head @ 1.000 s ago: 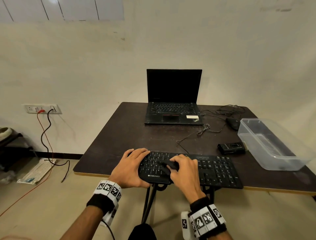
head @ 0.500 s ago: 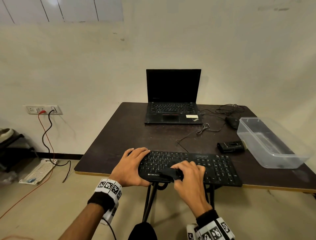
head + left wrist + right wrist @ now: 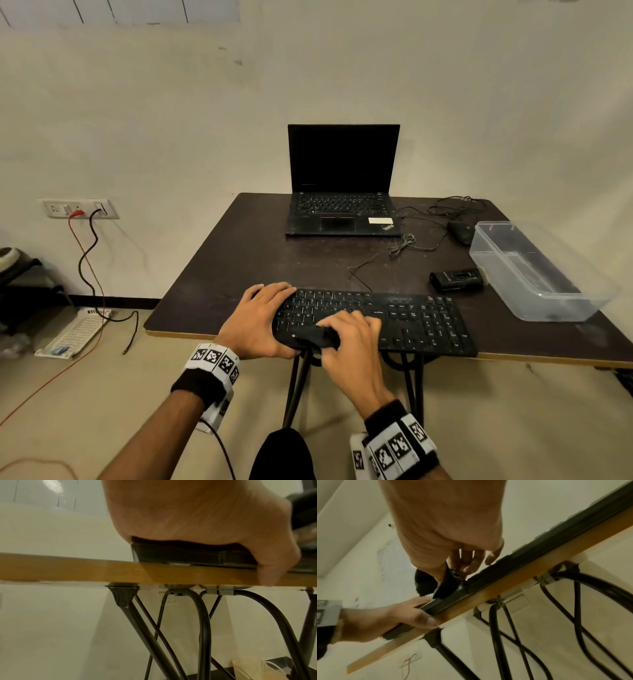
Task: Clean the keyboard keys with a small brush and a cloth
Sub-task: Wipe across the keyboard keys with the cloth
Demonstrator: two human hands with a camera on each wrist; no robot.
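A black keyboard [image 3: 421, 318] lies along the near edge of the dark table [image 3: 239, 267]. My left hand [image 3: 274, 318] holds its left end, fingers over the keys and thumb wrapped over the front edge. In the left wrist view the palm of my left hand [image 3: 188, 513] covers the corner of the keyboard [image 3: 180, 554]. My right hand [image 3: 339, 329] pinches a black cloth [image 3: 315, 337] against the keyboard's front-left part. Seen from the right wrist, the cloth [image 3: 426, 584] hangs bunched below the fingers of my right hand [image 3: 471, 563], beside the keyboard [image 3: 539, 555].
An open black laptop [image 3: 342, 192] stands at the back of the table. A mouse [image 3: 462, 231] and loose cables [image 3: 404, 245] lie to its right. A clear plastic box [image 3: 534, 274] and a small black device [image 3: 457, 280] sit at right. Black metal legs [image 3: 204, 628] run under the front edge.
My right hand has dragged the cloth from the middle keys toward the keyboard's front edge and a little left. The left hand has stayed on the left end.
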